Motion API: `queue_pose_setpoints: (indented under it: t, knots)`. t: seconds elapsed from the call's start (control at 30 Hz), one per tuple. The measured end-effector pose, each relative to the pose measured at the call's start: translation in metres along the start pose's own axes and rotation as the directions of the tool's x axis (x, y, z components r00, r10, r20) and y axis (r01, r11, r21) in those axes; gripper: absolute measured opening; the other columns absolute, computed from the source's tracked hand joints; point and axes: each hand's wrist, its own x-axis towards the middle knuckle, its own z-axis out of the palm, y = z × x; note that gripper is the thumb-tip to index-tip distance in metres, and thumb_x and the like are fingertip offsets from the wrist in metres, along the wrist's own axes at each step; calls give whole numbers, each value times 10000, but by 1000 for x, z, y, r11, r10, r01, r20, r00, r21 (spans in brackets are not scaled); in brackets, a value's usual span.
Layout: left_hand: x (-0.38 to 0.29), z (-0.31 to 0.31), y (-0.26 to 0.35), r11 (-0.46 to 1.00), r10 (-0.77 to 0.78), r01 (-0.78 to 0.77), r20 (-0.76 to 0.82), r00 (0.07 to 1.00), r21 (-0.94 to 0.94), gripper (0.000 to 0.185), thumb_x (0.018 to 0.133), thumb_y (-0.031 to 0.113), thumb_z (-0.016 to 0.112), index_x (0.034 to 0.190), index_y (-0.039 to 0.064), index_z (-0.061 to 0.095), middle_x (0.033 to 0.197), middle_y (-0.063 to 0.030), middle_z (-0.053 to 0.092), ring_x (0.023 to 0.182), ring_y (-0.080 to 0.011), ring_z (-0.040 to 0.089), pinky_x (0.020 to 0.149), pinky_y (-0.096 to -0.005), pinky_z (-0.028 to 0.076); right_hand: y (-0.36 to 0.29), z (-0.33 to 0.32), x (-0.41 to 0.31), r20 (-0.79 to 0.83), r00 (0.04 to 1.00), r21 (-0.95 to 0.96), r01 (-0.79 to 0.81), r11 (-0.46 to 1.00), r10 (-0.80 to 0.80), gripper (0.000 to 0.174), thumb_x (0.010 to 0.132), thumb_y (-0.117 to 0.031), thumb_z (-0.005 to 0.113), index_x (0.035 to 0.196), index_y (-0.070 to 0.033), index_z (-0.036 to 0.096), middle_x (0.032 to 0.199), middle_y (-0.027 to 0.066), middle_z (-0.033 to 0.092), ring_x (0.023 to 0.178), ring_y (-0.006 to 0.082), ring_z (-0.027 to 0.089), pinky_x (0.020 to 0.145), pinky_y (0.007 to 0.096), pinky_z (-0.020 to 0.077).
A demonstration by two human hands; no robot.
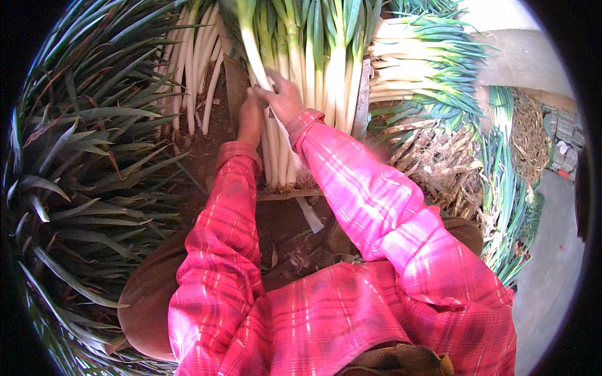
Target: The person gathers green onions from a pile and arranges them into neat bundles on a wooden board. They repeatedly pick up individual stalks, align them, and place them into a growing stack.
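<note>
A long green onion stalk (254,54) slants over a row of other long green onions (336,80), its leafy end away from me. My right hand (286,97) is closed around its white shank. Just left of it, my left hand (250,117) pinches at the same stalk, and the two hands nearly touch. Under my hands, white shanks with trimmed root ends (281,174) lie side by side in a wooden holder (233,89). A pale strip runs down from my right hand; whether it is peel or part of the stalk, I cannot tell.
Unpeeled leafy onions (94,188) are heaped at left, with more white stalks (193,75) by the holder. Cleaned onions (414,61) are stacked at right, above a pile of rooty, dirty peelings (442,164). A white strip (310,215) lies before my crossed legs.
</note>
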Motion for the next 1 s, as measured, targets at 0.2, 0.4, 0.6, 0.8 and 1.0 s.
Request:
queue_pose_setpoints:
  t: [0.2, 0.4, 0.6, 0.8, 1.0]
  knots:
    - [7, -9, -6, 987, 153, -156, -64, 986, -36, 530, 969, 449, 346, 1236, 13, 487, 1140, -110, 585, 1043, -222, 545, 901, -325, 412, 55, 17, -23, 43, 990, -86, -133, 987, 137, 542, 832, -215, 635, 1293, 3, 453, 900, 191, 659, 622, 196, 626, 547, 315, 499]
    - [18, -12, 0, 981, 181, -174, -69, 981, 88, 436, 893, 193, 518, 1273, -6, 440, 1189, -124, 564, 1088, -233, 532, 951, -320, 385, 27, -8, -113, 224, 812, -459, -401, 793, 540, 428, 870, -336, 565, 1098, 26, 549, 1012, 260, 618, 986, 393, 595, 860, 444, 454]
    - [31, -27, 31, 831, 121, -70, -57, 991, 551, 360, 759, 101, 634, 1093, -20, 576, 1019, -186, 648, 945, -282, 624, 846, -347, 464, 4, 16, -131, 233, 808, -555, -346, 757, 541, 429, 857, -375, 578, 978, 37, 596, 895, 259, 627, 875, 423, 602, 795, 462, 457]
    - [65, -39, 38, 256, 89, -109, 88, 992, 961, 304, 715, 121, 570, 972, -33, 624, 967, -264, 632, 971, -408, 598, 845, -434, 479, 27, 44, -119, 312, 734, -601, -339, 724, 603, 401, 839, -355, 603, 945, 29, 642, 922, 270, 631, 903, 422, 610, 772, 466, 484]
    - [71, -26, 20, 224, -13, -78, 83, 996, 971, 406, 764, 148, 549, 1091, -89, 513, 1015, -311, 600, 1006, -433, 581, 880, -454, 467, 38, 38, -115, 598, 611, -741, 175, 648, 518, 189, 746, -202, 694, 864, -55, 713, 905, 162, 676, 890, 305, 659, 722, 403, 540]
